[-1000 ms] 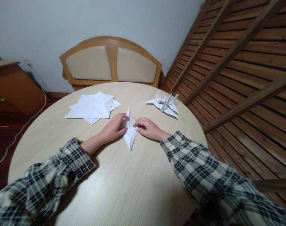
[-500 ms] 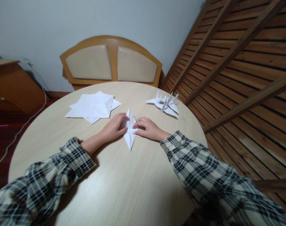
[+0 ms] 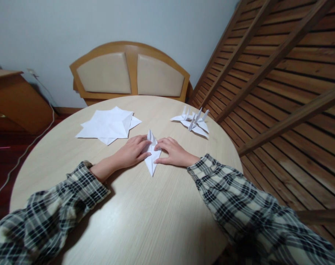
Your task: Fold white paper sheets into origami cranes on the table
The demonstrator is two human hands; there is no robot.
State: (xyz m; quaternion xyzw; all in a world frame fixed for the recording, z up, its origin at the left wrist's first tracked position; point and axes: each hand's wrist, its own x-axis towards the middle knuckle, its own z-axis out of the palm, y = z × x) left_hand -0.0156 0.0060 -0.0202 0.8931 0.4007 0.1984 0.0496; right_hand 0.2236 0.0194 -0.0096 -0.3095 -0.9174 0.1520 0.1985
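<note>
White diamond-shaped folded paper [image 3: 150, 166] lies approx. mid-bench, near tip pointing at the person, on the round pale wood-grain bench [image 3: 134, 217]. L hand [image 3: 132, 150] holds its L side, thumb & fingers curled in narrow; R hand [image 3: 175, 152] holds the R side, thumb & index a bit apart, both touching paper. Far end looks creased & slightly lifted, but exact fold is hard to read b/w the fingers.

Progress, judging by what's out: this pc. is part-done, main diamond shape made, no upright points or spread wings yet, so shaping is left. Done: a small cluster of white folded-paper birds w/ upright points [image 3: 200, 130], beyond the R hand, well apart from it. Flat white paper sheets in an overlapping stack [image 3: 109, 124], far L, aren't shaped into birds yet; qty unclear.
</note>
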